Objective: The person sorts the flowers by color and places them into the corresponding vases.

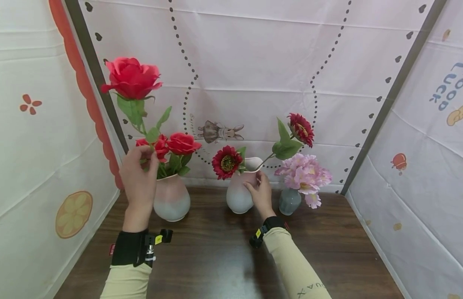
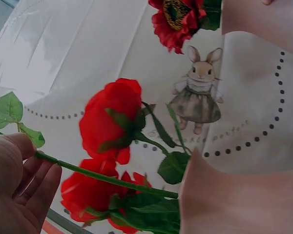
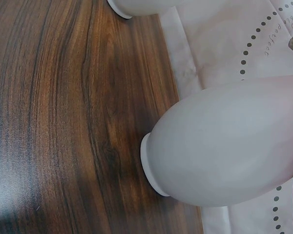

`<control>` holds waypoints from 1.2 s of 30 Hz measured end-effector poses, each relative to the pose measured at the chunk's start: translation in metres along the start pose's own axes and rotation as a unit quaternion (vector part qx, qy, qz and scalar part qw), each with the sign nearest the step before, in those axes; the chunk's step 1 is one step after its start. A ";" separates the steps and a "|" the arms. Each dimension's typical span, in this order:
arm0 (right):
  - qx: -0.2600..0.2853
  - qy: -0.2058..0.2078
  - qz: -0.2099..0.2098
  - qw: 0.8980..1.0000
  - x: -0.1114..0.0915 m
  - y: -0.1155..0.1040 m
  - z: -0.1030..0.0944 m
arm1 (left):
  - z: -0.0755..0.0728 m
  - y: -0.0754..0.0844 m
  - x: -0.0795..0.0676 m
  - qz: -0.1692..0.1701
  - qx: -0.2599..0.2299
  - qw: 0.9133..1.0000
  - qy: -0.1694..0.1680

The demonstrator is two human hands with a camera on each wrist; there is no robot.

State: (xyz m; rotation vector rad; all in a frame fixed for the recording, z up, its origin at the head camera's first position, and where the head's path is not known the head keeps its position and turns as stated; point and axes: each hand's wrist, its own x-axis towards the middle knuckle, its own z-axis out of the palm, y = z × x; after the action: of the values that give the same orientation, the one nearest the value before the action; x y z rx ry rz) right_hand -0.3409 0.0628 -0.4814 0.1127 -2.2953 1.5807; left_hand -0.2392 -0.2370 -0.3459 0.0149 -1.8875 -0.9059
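My left hand (image 1: pixel 138 178) pinches the green stem (image 2: pixel 112 180) of a tall red rose (image 1: pixel 132 79) between thumb and fingers. The stem's lower end runs into the mouth of the pink-and-grey left vase (image 1: pixel 171 198), where shorter red roses (image 1: pixel 183 143) stand. With its thumb on the near side and fingers at the neck, my right hand (image 1: pixel 262 193) holds the middle vase (image 1: pixel 238 195). That vase carries two dark red daisy-like flowers, one leaning left (image 1: pixel 226 162) and one rising right (image 1: pixel 301 130). In the right wrist view, its white body (image 3: pixel 224 141) rests on the table.
A small blue-grey vase (image 1: pixel 290 202) with pink blossoms (image 1: pixel 305 174) stands right of the middle vase, close to my right hand. The brown wooden table (image 1: pixel 209 257) is bounded by a printed cloth backdrop (image 1: pixel 250 54) and cloth side walls.
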 end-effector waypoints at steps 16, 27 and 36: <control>-0.005 -0.001 -0.001 1.000 -0.001 0.000 -0.001 | 0.019 -0.025 -0.010 -0.017 0.024 0.999 -0.041; -0.005 0.007 -0.007 1.000 0.000 0.001 0.001 | 0.026 -0.038 -0.015 -0.037 0.053 0.995 -0.079; -0.005 0.008 -0.005 1.000 -0.001 0.000 0.000 | 0.023 -0.039 -0.018 -0.102 0.099 0.976 -0.163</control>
State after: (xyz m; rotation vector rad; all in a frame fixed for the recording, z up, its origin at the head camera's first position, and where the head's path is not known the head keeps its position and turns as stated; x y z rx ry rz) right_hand -0.3402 0.0626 -0.4822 0.1075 -2.2874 1.5598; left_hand -0.2627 -0.2446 -0.3883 0.1933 -2.3101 -0.8938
